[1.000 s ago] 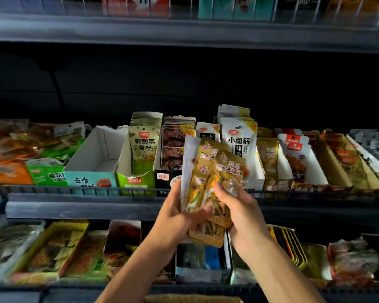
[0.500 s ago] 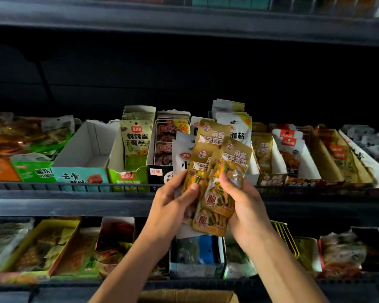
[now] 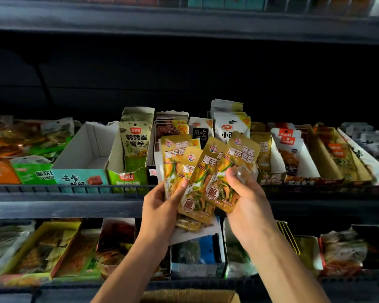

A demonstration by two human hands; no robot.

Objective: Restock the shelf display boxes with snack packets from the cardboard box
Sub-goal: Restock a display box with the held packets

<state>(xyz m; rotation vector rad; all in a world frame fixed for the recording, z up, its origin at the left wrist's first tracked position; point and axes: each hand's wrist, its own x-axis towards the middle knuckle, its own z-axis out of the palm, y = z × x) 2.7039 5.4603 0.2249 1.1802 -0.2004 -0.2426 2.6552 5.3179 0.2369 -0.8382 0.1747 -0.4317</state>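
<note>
Both hands hold a fanned bunch of golden snack packets (image 3: 208, 171) in front of the middle shelf. My left hand (image 3: 162, 206) grips the lower left of the bunch, thumb across the front. My right hand (image 3: 247, 200) pinches the rightmost packets from the right side. Just right of the bunch on the shelf stands a display box (image 3: 271, 169) with matching golden packets. A cardboard box (image 3: 190, 296) shows its top edge at the bottom of the view. A white packet lies behind the golden ones in my left hand.
An open white display box (image 3: 85, 154) with a teal front stands left on the shelf, and no packets show in it. A green box (image 3: 129, 165) of packets stands beside it. More filled boxes (image 3: 337, 156) line the shelf to the right. A lower shelf (image 3: 53, 248) holds more trays.
The packets have fanned wider apart, with the rightmost ones drawn to the right by my right hand. The view has shifted slightly.
</note>
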